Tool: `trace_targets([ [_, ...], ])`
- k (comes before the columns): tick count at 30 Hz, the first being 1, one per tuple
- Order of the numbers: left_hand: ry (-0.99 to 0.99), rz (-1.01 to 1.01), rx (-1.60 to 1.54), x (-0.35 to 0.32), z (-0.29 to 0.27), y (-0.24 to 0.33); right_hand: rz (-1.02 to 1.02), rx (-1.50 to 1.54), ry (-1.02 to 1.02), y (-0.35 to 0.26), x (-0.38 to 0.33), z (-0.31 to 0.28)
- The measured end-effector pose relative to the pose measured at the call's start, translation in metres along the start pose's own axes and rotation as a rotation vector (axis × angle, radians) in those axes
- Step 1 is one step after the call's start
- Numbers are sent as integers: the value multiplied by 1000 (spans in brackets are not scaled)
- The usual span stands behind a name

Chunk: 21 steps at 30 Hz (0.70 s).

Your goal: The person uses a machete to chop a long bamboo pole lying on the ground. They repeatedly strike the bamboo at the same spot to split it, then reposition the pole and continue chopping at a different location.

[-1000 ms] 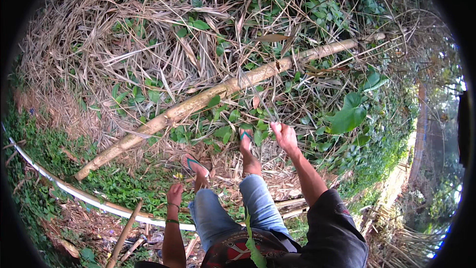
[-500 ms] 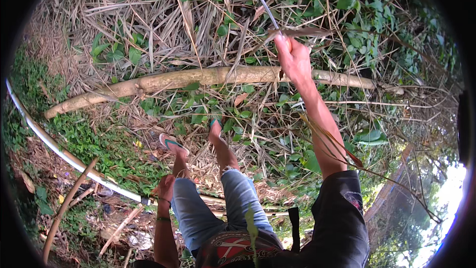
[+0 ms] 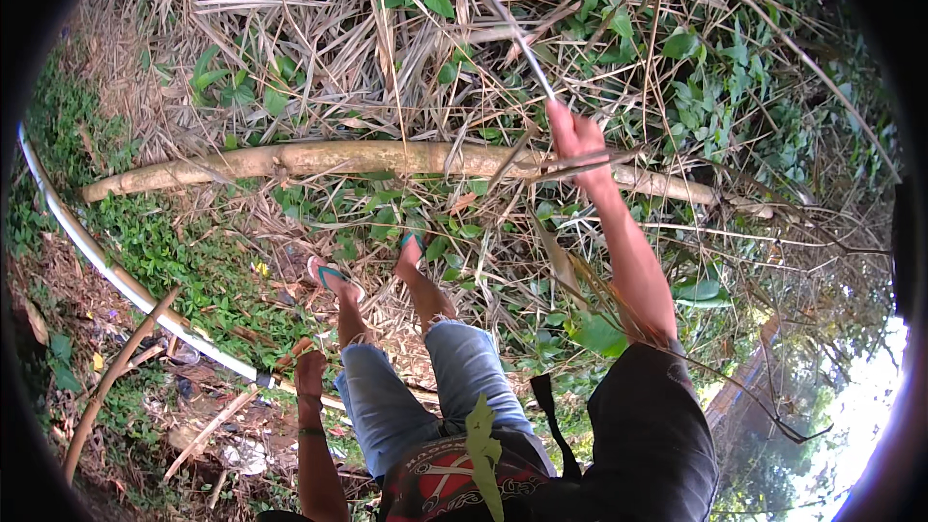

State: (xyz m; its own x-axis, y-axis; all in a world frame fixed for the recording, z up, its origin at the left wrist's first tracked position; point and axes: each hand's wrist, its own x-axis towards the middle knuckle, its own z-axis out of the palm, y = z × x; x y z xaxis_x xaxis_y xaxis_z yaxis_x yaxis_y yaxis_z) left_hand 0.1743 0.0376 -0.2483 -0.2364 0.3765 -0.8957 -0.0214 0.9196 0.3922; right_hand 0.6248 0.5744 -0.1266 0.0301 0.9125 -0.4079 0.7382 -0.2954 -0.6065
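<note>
My right hand (image 3: 583, 147) is closed around the hidden handle of a machete (image 3: 527, 48). Its long narrow blade shows nearly edge-on and points away and to the left, over dry stalks and leaves. Dry twigs and a leaf cross in front of the wrist. Beneath this hand lies a thick pale bamboo pole (image 3: 358, 157), running left to right. My left hand (image 3: 310, 374) hangs low beside my left knee with its fingers curled. A short brown piece (image 3: 293, 353) shows at its fingertips; whether it is held, I cannot tell.
A long white-and-tan pole (image 3: 121, 280) curves along the left, with a brown stick (image 3: 121, 367) across it. Thin dry stems and a branch (image 3: 735, 377) hang near my right arm. Green vines (image 3: 720, 87) grow at the right. My sandalled feet (image 3: 338, 280) stand among low plants and dry leaves.
My right hand has come back toward me with the machete, from beyond the bamboo to over it. My left hand has shifted slightly left, and the brown piece beside it shows more clearly.
</note>
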Motion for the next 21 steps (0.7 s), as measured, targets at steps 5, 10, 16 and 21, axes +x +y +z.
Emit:
trace_targets([
  [5, 55, 120, -132, 11, 32, 25, -348, 86, 134, -83, 13, 17],
  [10, 5, 728, 507, 3, 45, -13, 787, -531, 174, 262, -74, 63],
  [16, 91, 66, -121, -46, 37, -21, 507, 122, -53, 152, -36, 46],
  [21, 70, 87, -71, -20, 39, -24, -160, 11, 97, -57, 23, -3],
])
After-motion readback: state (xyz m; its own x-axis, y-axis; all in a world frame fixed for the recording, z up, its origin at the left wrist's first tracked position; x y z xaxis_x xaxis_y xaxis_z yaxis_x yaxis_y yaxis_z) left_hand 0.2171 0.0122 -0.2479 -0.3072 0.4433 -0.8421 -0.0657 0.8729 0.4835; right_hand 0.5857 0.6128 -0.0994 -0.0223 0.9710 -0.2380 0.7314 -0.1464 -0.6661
